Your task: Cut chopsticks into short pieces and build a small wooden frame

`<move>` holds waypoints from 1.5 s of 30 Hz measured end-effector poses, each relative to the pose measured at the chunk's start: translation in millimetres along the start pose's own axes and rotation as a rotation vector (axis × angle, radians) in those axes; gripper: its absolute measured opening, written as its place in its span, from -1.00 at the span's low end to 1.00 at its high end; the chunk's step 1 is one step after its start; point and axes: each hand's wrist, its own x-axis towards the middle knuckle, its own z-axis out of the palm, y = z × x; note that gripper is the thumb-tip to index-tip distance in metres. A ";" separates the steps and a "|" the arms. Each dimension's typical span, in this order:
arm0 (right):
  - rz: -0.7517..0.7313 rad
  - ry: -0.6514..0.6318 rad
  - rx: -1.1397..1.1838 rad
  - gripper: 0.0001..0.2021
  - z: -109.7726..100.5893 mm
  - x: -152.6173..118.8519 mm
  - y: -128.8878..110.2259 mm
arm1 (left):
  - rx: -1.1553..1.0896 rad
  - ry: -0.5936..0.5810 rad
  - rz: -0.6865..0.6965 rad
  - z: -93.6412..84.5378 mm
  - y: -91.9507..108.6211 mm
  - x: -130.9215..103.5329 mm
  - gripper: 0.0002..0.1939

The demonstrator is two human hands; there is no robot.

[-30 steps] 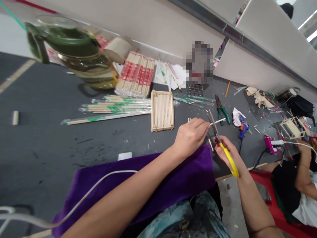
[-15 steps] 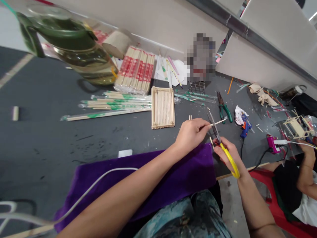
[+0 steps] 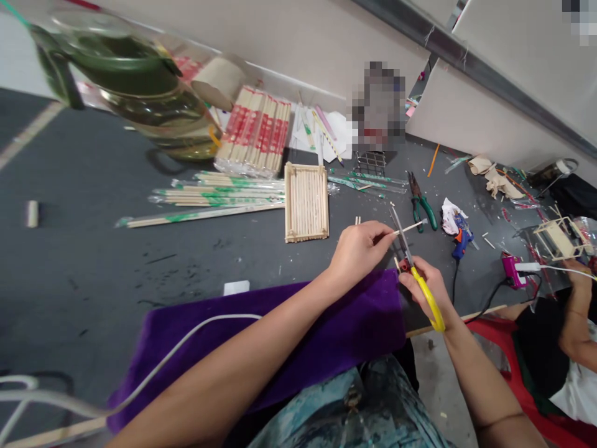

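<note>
My left hand [image 3: 361, 252] pinches a thin wooden stick [image 3: 413, 228] whose free end points to the right. Yellow-handled scissors [image 3: 428, 300] are gripped in my right hand [image 3: 431, 283], their blades crossing the stick close to my left fingertips. Whether the blades have cut into the wood I cannot tell. A short stick piece [image 3: 397, 264] shows beside the scissors' pivot. On the table behind my left hand lies a small tray-like panel [image 3: 306, 202] built of wooden sticks, with two short stick pieces [image 3: 357, 220] to its right.
Wrapped chopsticks [image 3: 219, 193] and a red-banded chopstick bundle [image 3: 256, 130] lie left of the panel, near a large jug [image 3: 140, 87]. Pliers [image 3: 422, 202] and a blue glue gun [image 3: 461, 239] are at right. A purple cloth [image 3: 261, 342] hangs over the front edge. A co-worker's arm [image 3: 578, 311] is far right.
The scissors' handles and my right hand have shifted slightly left and up. My left hand and the stick stay almost where they were.
</note>
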 end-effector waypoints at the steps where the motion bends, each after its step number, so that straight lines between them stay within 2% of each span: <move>1: 0.006 -0.004 0.021 -0.60 -0.7 0.0 -0.8 | 0.028 0.011 0.020 0.7 0.4 -0.1 -0.84; 5: 0.013 -0.012 0.089 -0.55 -2.7 0.0 -3.7 | 0.105 0.049 0.080 3.0 1.1 -0.3 -0.82; 12: 0.013 -0.060 0.081 -0.49 -6.7 -1.9 -4.6 | 0.111 -0.013 0.067 1.8 2.8 0.6 -0.77; 17: -0.002 -0.078 0.085 -0.49 -10.0 -3.4 -4.1 | 0.005 -0.105 0.026 -3.8 4.3 3.6 -0.69; 21: 0.000 -0.078 0.077 -0.52 -11.2 -2.0 -0.2 | -0.121 -0.177 -0.057 -5.6 0.8 5.9 -0.69; 27: 0.032 -0.063 0.073 -0.56 -8.4 4.1 2.8 | -0.277 -0.214 -0.138 -3.2 -8.9 7.4 -0.71; 31: 0.047 -0.030 0.083 -0.57 -3.5 4.6 -1.3 | -0.230 -0.183 -0.157 -1.6 -8.6 6.7 -0.71; 38: 0.020 0.021 0.107 -0.54 1.3 2.3 0.7 | -0.003 -0.042 0.005 0.0 0.2 3.5 -0.82; 45: 0.025 -0.055 0.100 -0.47 -6.2 -1.0 -1.6 | -0.027 -0.107 -0.008 -1.9 1.7 5.0 -0.73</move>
